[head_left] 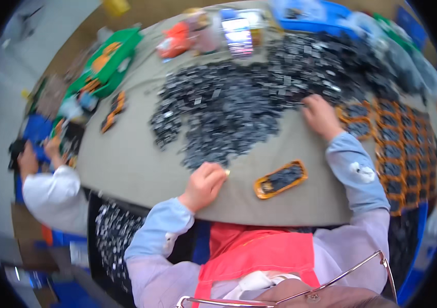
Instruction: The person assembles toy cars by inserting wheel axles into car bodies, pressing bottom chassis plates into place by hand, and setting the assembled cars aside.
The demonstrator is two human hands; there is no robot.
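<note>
My left hand (pixel 201 186) is held over the near part of the cloth-covered table, its fingers pinched together. At its fingertips shows a small yellowish piece (pixel 227 173), too small to name. My right hand (pixel 322 117) reaches to the edge of a dark pile of small flat black pieces (pixel 300 66); its fingers are bent together, and what they may hold is hidden. Between my hands and nearer to me lies an orange oblong casing (pixel 260 191) with a dark grey insert, tilted on the cloth. A second heap of grey-black pieces (pixel 228 118) spreads in front of my left hand.
Rows of orange casings (pixel 390 154) with dark inserts stand at the right. Along the far edge are a lit phone (pixel 238 37), a red bag (pixel 173 41) and a blue bin (pixel 311 23). A green crate (pixel 126 43) stands far left; another person's hands (pixel 28 159) work beyond the left edge.
</note>
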